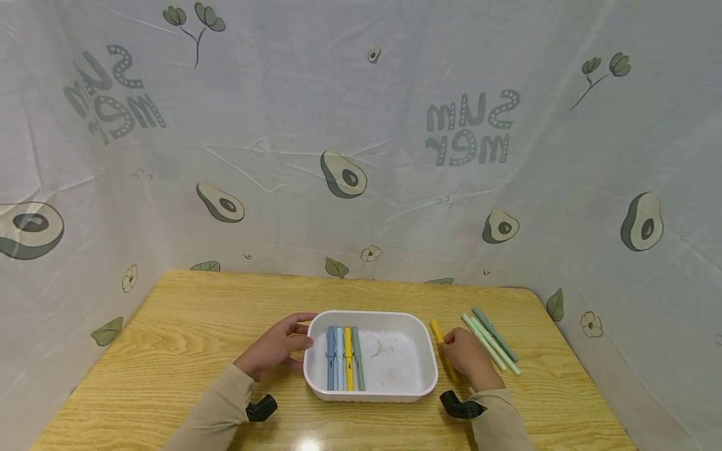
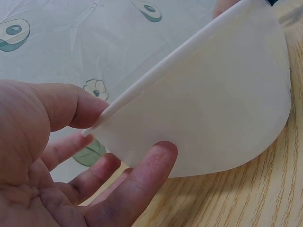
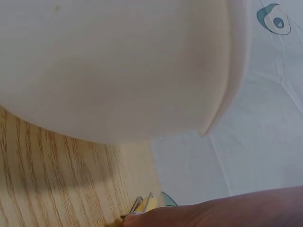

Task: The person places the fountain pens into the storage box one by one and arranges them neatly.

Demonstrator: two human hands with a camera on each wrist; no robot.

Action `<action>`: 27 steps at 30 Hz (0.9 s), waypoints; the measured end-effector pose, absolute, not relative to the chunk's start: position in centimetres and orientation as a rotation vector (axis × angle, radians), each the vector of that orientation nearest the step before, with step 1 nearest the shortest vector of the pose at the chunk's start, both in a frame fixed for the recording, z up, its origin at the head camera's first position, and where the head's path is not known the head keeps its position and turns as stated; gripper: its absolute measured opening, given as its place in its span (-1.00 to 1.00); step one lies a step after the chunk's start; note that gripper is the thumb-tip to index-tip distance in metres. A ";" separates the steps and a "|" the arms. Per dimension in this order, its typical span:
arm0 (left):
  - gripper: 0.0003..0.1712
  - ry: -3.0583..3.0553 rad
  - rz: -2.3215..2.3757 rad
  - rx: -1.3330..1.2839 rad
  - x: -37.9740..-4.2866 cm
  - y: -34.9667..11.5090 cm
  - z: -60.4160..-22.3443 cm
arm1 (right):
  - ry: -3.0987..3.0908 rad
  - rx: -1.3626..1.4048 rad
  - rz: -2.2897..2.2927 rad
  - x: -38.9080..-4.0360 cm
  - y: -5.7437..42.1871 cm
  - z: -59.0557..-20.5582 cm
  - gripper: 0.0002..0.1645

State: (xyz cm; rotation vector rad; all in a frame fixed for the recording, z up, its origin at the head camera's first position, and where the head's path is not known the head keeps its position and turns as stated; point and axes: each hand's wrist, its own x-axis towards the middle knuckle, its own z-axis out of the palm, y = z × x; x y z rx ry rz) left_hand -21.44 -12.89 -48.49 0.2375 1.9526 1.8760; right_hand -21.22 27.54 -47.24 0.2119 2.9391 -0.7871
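Observation:
A white tray point(image 1: 397, 363) stands on the wooden table, holding a blue pen point(image 1: 331, 360), a light blue pen point(image 1: 340, 360), a yellow pen point(image 1: 348, 360) and a grey-green pen point(image 1: 358, 360) side by side in its left half. My left hand point(image 1: 282, 344) touches the tray's left end, fingers spread; in the left wrist view a digit meets the rim and another rests on the outer wall point(image 2: 203, 118). Right of the tray, my right hand point(image 1: 467, 356) holds a second yellow pen point(image 1: 437, 331) with curled fingers. Its clip point(image 3: 150, 196) shows in the right wrist view.
Two pale green pens point(image 1: 484, 341) and a darker green pen point(image 1: 495, 334) lie slanted to the right of my right hand. A white curtain point(image 1: 271, 207) printed with avocados hangs behind and beside the table point(image 1: 225, 300).

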 end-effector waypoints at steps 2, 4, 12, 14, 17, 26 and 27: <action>-0.34 1.952 1.876 0.239 -21.4 -12.9 -48.5 | 2.939 0.202 -0.791 -21.2 27.4 -47.2 -0.76; -0.34 1.948 1.878 0.240 -21.5 -12.9 -48.5 | 2.929 0.195 -0.810 -21.2 27.3 -47.3 -0.77; -0.33 1.956 1.876 0.240 -21.5 -12.9 -48.4 | 2.938 0.171 -0.779 -21.2 27.0 -47.4 -0.77; -0.34 1.962 1.874 0.239 -21.4 -12.9 -48.4 | 2.936 0.183 -0.776 -21.1 27.0 -47.4 -0.77; -0.34 1.963 1.874 0.238 -21.4 -12.8 -48.4 | 2.938 0.203 -0.776 -21.1 27.0 -47.3 -0.76; -0.34 1.953 1.883 0.237 -21.5 -12.8 -48.4 | 2.978 0.222 -0.860 -21.0 27.2 -46.6 -0.78; -0.34 1.952 1.883 0.236 -21.5 -12.8 -48.4 | 2.986 0.224 -0.880 -21.0 27.2 -46.5 -0.77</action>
